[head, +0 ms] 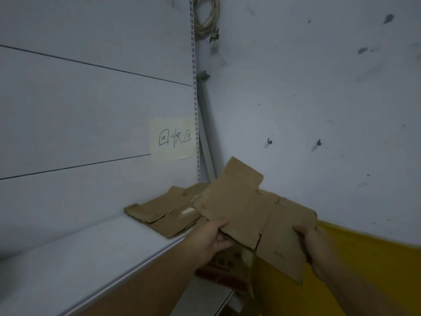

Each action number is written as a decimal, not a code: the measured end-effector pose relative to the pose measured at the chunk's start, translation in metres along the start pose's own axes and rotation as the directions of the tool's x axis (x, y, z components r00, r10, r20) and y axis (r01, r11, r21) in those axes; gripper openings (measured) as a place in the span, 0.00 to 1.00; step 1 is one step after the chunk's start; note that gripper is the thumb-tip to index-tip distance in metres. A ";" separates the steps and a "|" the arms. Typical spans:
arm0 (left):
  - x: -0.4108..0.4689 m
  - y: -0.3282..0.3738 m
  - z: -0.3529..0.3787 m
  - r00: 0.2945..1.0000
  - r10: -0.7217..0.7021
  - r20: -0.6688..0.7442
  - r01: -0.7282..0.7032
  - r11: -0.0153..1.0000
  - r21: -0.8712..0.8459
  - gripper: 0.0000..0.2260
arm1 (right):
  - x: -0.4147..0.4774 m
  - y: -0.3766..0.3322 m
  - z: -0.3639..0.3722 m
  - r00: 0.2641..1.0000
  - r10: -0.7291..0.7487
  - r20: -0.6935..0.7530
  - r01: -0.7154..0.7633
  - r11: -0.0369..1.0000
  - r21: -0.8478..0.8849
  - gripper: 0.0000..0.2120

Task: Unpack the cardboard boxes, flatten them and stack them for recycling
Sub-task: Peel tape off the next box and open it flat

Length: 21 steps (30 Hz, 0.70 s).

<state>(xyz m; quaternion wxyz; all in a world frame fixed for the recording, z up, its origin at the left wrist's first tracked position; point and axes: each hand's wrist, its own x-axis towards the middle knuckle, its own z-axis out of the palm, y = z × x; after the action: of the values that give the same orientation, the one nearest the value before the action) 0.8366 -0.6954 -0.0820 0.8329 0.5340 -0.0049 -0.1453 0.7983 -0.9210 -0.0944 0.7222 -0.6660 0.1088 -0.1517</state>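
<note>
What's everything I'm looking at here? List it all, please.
held flattened box: one, brown, above the shelf's end
flattened cardboard: low pile, brown, on the shelf in the corner
shelf: one, white, along left wall
paper note: one, pale yellow, handwritten, on the panel above the pile
coiled cord: one, off-white, hanging at top
wall hooks: two, dark, right wall
yellow surface: one, lower right
left hand: one, grips the box's near left edge
right hand: one, grips its near right edge

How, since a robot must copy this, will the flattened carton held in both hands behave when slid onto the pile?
The flattened carton probably flexes at its creases: its far flap tilts upward. It seems light: the left hand and right hand hold only its near edge.
</note>
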 end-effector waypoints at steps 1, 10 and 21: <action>0.008 0.001 0.000 0.999 0.024 -0.031 -0.024 1.000 0.006 0.10 | 0.012 0.002 0.001 0.999 0.026 0.036 -0.027 1.000 0.014 0.13; 0.072 0.042 -0.038 0.981 0.067 -0.181 -0.079 0.995 -0.058 0.08 | 0.126 0.003 0.075 0.965 0.162 0.205 -0.177 0.982 0.059 0.28; 0.171 0.106 -0.084 0.966 0.087 -0.242 -0.119 0.986 -0.120 0.10 | 0.274 -0.019 0.122 0.928 0.118 0.353 -0.147 0.988 0.057 0.20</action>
<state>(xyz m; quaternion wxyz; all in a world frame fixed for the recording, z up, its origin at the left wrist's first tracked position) 1.0389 -0.6220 -0.0486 0.8678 0.4897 0.0761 -0.0372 1.0953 -0.9083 -0.0528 0.7655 -0.6430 0.0174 0.0134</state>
